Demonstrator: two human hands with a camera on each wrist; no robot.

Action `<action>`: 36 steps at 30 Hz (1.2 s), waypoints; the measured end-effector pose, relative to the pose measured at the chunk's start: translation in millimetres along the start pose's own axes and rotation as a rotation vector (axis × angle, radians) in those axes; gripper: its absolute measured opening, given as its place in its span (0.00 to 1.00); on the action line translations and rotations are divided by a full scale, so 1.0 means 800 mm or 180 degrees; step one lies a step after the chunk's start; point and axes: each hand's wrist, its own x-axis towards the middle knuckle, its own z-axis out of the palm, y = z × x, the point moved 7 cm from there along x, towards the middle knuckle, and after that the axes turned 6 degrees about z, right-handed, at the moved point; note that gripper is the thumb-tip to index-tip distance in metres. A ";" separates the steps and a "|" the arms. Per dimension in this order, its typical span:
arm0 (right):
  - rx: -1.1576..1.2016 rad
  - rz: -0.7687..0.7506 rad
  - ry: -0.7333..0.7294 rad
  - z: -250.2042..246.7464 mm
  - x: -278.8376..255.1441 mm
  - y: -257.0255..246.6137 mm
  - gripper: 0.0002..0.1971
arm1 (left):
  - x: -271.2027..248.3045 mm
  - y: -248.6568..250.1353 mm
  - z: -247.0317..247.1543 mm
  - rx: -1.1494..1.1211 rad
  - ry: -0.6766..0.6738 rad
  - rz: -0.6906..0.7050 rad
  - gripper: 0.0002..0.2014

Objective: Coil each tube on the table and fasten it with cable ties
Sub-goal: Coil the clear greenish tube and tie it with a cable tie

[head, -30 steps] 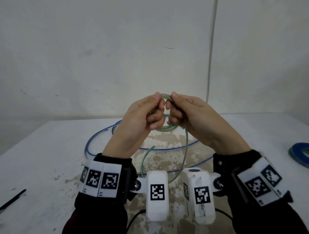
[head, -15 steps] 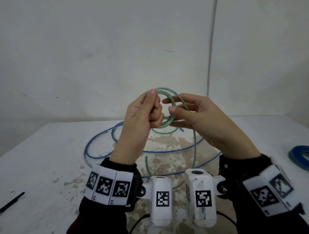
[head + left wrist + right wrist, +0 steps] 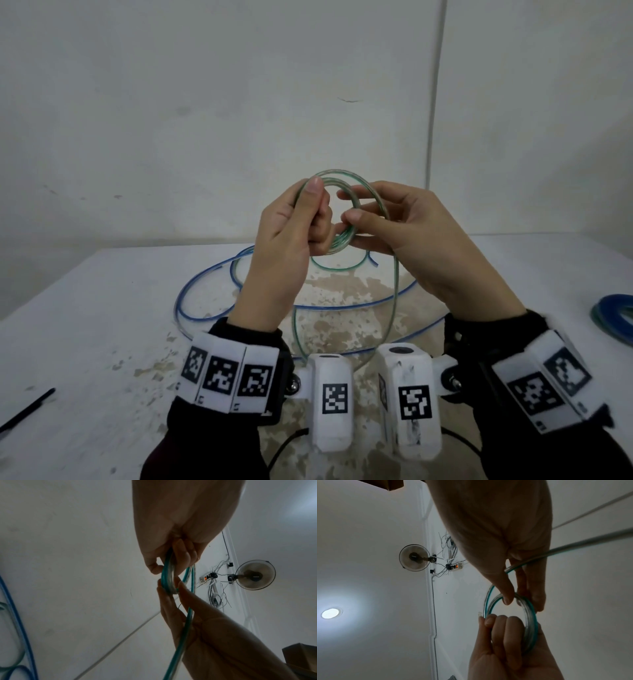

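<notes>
Clear green-striped tube, small coil

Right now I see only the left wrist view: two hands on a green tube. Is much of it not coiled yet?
Observer: Yes. In the head view a long tail of the green tube runs from the right hand down toward the table.
Operator: Is a cable tie near?
Observer: A thin black strip, probably a cable tie, lies at the table's left edge, apart from the left hand.
Operator: Is any tube finished?
Observer: A blue coil lies at the table's right edge; whether it is tied, I cannot tell.
</notes>
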 end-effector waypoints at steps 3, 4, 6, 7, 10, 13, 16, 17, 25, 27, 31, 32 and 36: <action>0.0227 -0.0041 -0.0072 0.001 0.001 0.000 0.09 | 0.000 0.001 -0.002 -0.0004 -0.0047 -0.0071 0.16; 0.0289 -0.0045 -0.0091 0.001 0.002 0.001 0.09 | 0.000 0.001 -0.002 0.0006 -0.0085 -0.0084 0.16; 0.0354 -0.0061 -0.0132 0.002 0.003 0.002 0.09 | 0.000 0.001 -0.003 0.0024 -0.0093 -0.0115 0.17; 0.0378 -0.0067 -0.0166 0.003 0.004 0.002 0.08 | 0.000 0.000 -0.005 0.0014 -0.0045 -0.0139 0.17; 0.0433 -0.0019 -0.0287 0.010 0.005 0.003 0.07 | 0.001 -0.002 -0.010 -0.0169 0.0190 -0.0196 0.17; 0.0552 0.0105 -0.0412 0.015 0.005 0.005 0.14 | 0.002 -0.003 -0.013 -0.0304 0.0374 -0.0168 0.18; 0.0247 0.0111 -0.0458 0.021 0.005 0.009 0.17 | 0.002 -0.005 -0.014 -0.0312 0.0409 -0.0163 0.17; 0.0111 0.0106 -0.0432 0.023 0.005 0.011 0.18 | 0.002 -0.006 -0.013 -0.0348 0.0378 -0.0175 0.17; 0.0729 0.0045 -0.0218 0.014 0.011 0.010 0.16 | 0.000 -0.014 -0.015 -0.0183 -0.0031 -0.0355 0.12; 0.0781 -0.0079 -0.0070 0.004 0.012 0.006 0.17 | -0.002 -0.021 -0.019 0.0094 -0.0192 -0.0488 0.06; 0.0906 -0.0156 0.0075 -0.011 0.015 0.004 0.17 | -0.005 -0.025 -0.023 0.0291 -0.0348 -0.0608 0.10; 0.0975 -0.0126 0.0079 -0.012 0.016 0.005 0.17 | -0.005 -0.023 -0.022 0.0270 -0.0302 -0.0574 0.10; 0.1114 0.0063 -0.0008 -0.011 0.015 0.008 0.17 | -0.005 -0.022 -0.022 0.0052 -0.0212 -0.0577 0.09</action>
